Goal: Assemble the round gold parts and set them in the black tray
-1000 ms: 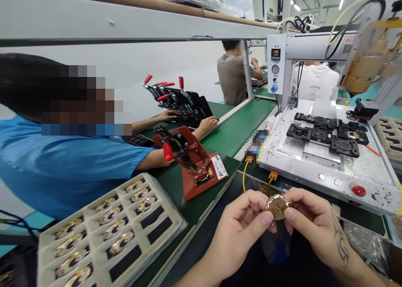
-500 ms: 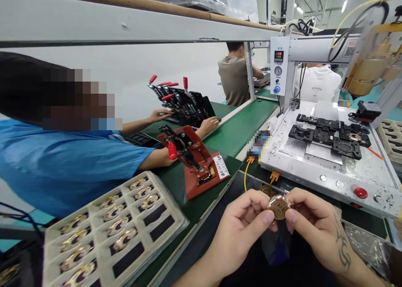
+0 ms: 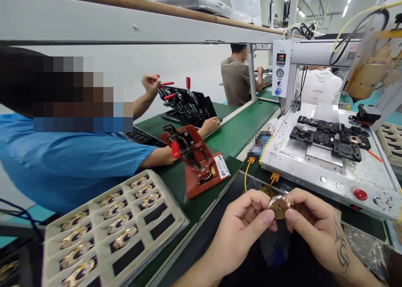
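While both hands pinch a round gold disc (image 3: 279,206) low over the dark tabletop (image 3: 201,241), the step in hand looks like a close check of its face.

From the head view, the left hand (image 3: 241,230) and right hand (image 3: 314,226) meet at the disc, each grip pinching its rim between thumb and forefinger, wrists angled inward. A next move likely calls for a steady hold. A tray (image 3: 109,232) of similar gold parts lies well to the left.

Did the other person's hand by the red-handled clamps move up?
Yes. The co-worker's hand rose from beside the black clamp fixture to its red handles, up and left.
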The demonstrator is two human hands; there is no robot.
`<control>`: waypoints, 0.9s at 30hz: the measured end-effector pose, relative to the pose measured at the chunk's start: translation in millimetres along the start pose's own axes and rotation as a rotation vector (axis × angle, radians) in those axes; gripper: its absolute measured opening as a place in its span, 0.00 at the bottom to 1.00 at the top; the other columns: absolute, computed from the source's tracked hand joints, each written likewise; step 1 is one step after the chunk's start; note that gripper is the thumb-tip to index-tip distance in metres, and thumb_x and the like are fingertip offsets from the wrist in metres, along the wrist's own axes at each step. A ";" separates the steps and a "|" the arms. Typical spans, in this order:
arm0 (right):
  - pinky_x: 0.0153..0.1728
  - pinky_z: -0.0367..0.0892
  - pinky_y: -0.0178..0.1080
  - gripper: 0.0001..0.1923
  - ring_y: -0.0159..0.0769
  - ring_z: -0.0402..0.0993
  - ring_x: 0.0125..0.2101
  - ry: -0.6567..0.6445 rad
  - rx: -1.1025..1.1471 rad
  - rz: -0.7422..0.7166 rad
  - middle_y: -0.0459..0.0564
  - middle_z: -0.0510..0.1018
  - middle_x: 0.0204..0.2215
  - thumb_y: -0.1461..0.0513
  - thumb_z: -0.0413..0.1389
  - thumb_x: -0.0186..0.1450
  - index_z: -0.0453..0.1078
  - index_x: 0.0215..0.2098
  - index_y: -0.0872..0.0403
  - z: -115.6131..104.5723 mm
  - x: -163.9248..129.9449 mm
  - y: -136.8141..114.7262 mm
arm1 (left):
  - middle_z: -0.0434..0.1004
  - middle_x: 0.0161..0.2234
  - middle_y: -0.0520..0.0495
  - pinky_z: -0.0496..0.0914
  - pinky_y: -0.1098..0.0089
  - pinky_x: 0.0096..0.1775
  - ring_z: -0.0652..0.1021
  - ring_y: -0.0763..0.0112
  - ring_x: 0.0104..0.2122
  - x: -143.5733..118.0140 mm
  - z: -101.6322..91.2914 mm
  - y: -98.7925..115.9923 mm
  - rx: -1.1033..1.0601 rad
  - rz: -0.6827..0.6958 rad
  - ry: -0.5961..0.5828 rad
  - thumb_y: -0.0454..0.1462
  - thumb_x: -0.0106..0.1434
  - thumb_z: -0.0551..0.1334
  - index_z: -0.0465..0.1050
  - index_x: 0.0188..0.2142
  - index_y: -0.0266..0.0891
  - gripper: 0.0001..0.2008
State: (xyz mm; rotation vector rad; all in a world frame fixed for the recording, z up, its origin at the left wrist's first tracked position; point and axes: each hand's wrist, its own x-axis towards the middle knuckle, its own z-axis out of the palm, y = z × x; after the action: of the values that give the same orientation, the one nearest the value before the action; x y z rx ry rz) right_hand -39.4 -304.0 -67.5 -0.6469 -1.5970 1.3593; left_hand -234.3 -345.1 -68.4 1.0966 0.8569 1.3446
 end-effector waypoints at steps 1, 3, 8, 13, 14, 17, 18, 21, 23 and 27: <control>0.33 0.74 0.29 0.04 0.30 0.77 0.30 0.004 -0.004 0.001 0.44 0.83 0.33 0.59 0.63 0.76 0.82 0.46 0.45 0.1 -0.2 -0.2 | 0.80 0.34 0.50 0.77 0.75 0.38 0.81 0.75 0.31 -0.1 0.0 0.2 0.000 0.001 -0.002 0.45 0.70 0.74 0.78 0.37 0.38 0.13; 0.33 0.74 0.30 0.04 0.30 0.77 0.30 0.006 -0.001 0.006 0.44 0.83 0.34 0.59 0.63 0.76 0.82 0.46 0.46 0.3 -0.7 -0.1 | 0.80 0.34 0.50 0.77 0.74 0.38 0.81 0.74 0.31 -0.3 -0.1 0.5 0.003 0.002 -0.005 0.45 0.70 0.74 0.78 0.37 0.38 0.13; 0.32 0.74 0.32 0.07 0.32 0.78 0.30 0.001 0.047 0.061 0.47 0.84 0.34 0.56 0.64 0.76 0.83 0.46 0.49 0.1 -1.4 4.0 | 0.80 0.34 0.50 0.76 0.73 0.38 0.81 0.73 0.31 -1.3 -0.9 -0.5 0.028 0.000 0.004 0.45 0.70 0.73 0.77 0.38 0.38 0.14; 0.33 0.76 0.34 0.12 0.34 0.79 0.32 -0.004 0.105 0.154 0.49 0.85 0.37 0.54 0.66 0.74 0.82 0.52 0.49 -1.1 0.6 10.3 | 0.79 0.32 0.50 0.73 0.72 0.36 0.78 0.72 0.31 -0.9 -4.7 -0.4 0.209 0.000 0.038 0.45 0.72 0.71 0.78 0.40 0.39 0.12; 0.34 0.77 0.34 0.13 0.34 0.79 0.31 -0.013 0.104 0.158 0.49 0.85 0.37 0.53 0.66 0.73 0.82 0.52 0.49 -1.4 1.6 11.6 | 0.78 0.32 0.51 0.72 0.72 0.36 0.77 0.72 0.30 -0.5 -5.6 0.1 0.265 0.002 0.036 0.45 0.72 0.70 0.79 0.40 0.39 0.11; 0.30 0.76 0.34 0.15 0.33 0.79 0.28 -0.036 0.080 0.183 0.49 0.85 0.34 0.50 0.65 0.74 0.83 0.50 0.51 -2.1 5.6 15.0 | 0.76 0.31 0.51 0.71 0.71 0.35 0.74 0.72 0.30 1.2 -7.5 2.4 0.386 -0.002 0.014 0.43 0.73 0.68 0.80 0.41 0.39 0.10; 0.28 0.75 0.34 0.16 0.32 0.78 0.26 -0.038 0.064 0.195 0.48 0.84 0.31 0.49 0.65 0.74 0.83 0.48 0.52 -2.1 7.2 15.8 | 0.76 0.31 0.51 0.71 0.71 0.35 0.73 0.72 0.29 1.8 -7.8 3.3 0.403 -0.009 0.008 0.43 0.73 0.68 0.81 0.41 0.39 0.10; 0.27 0.74 0.35 0.18 0.33 0.77 0.23 -0.051 0.025 0.244 0.47 0.81 0.25 0.47 0.65 0.73 0.83 0.44 0.54 -2.3 11.8 16.3 | 0.76 0.30 0.51 0.70 0.71 0.34 0.72 0.72 0.29 3.0 -8.5 5.7 0.390 -0.046 0.000 0.45 0.73 0.68 0.80 0.41 0.38 0.12; 0.28 0.75 0.35 0.19 0.33 0.77 0.24 -0.063 0.017 0.259 0.47 0.82 0.25 0.47 0.66 0.72 0.82 0.43 0.55 -2.4 13.8 16.4 | 0.76 0.30 0.51 0.70 0.71 0.33 0.72 0.72 0.28 2.9 -8.8 5.6 0.332 -0.079 -0.003 0.47 0.73 0.69 0.80 0.42 0.38 0.14; 0.27 0.75 0.34 0.17 0.32 0.77 0.24 -0.013 0.083 0.222 0.47 0.83 0.28 0.49 0.67 0.72 0.81 0.41 0.54 0.4 14.4 23.5 | 0.77 0.33 0.49 0.72 0.70 0.37 0.76 0.70 0.32 -1.1 -8.2 -3.8 0.138 -0.078 0.005 0.50 0.68 0.74 0.78 0.44 0.37 0.18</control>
State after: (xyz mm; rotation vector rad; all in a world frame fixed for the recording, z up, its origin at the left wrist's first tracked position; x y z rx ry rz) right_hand -50.0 -286.0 -85.6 -0.7846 -1.5045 1.5855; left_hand -241.0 -345.0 -74.6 1.1547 0.9987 1.2389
